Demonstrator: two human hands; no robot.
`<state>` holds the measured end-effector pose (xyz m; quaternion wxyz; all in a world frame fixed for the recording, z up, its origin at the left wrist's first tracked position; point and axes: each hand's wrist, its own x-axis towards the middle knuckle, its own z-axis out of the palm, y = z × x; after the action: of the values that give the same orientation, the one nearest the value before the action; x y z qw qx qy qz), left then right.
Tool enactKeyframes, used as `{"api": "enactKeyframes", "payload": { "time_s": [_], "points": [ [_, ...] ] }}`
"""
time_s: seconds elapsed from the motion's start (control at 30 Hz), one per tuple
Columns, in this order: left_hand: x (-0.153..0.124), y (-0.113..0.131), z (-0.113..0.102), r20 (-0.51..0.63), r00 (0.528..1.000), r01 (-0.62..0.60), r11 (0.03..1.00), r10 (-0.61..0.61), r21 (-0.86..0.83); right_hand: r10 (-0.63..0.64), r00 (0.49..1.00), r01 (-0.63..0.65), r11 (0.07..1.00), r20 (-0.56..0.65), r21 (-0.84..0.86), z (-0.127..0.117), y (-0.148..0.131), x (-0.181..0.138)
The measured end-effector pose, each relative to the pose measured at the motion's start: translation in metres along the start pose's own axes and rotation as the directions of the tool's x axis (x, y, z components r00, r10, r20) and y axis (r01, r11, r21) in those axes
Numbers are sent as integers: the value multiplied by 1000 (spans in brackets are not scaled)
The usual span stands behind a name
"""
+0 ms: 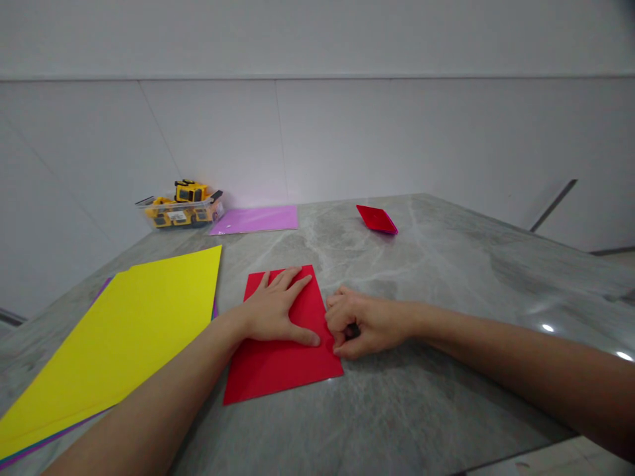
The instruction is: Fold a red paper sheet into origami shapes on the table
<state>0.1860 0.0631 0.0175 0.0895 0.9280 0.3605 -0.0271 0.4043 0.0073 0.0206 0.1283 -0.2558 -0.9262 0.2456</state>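
Note:
A red sheet of paper [278,370] lies flat on the grey marbled table in front of me. My left hand [278,314] rests palm down on it, fingers spread and thumb pointing toward the right edge. At that right edge is my right hand [354,324], its fingers curled in and its thumb tip at the paper's border. The edge seems pinched there, though the inside of the grip is partly hidden. Whether the sheet is folded double cannot be made out clearly.
Left of the red paper lies a stack of large sheets with yellow paper [143,324] on top. Farther back are a clear plastic box [186,215] of yellow toy vehicles, a lilac sheet [258,219] and a folded red paper piece [377,219]. A pale wall [347,139] stands behind the table [446,264].

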Motion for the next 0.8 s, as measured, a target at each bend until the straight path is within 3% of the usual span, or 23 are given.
{"api": "enactKeyframes", "payload": {
  "time_s": [0.43, 0.8],
  "points": [
    [1, -1, 0, 9, 1000, -3, 1000, 3, -4, -115, 993, 114, 993, 26, 23, 1, -3, -4],
    [1, -1, 0, -5, 1000, -1, 1000, 1, 11, -284, 958, 280, 953, 19, 118, 13, -14, -3]
  ]
}}
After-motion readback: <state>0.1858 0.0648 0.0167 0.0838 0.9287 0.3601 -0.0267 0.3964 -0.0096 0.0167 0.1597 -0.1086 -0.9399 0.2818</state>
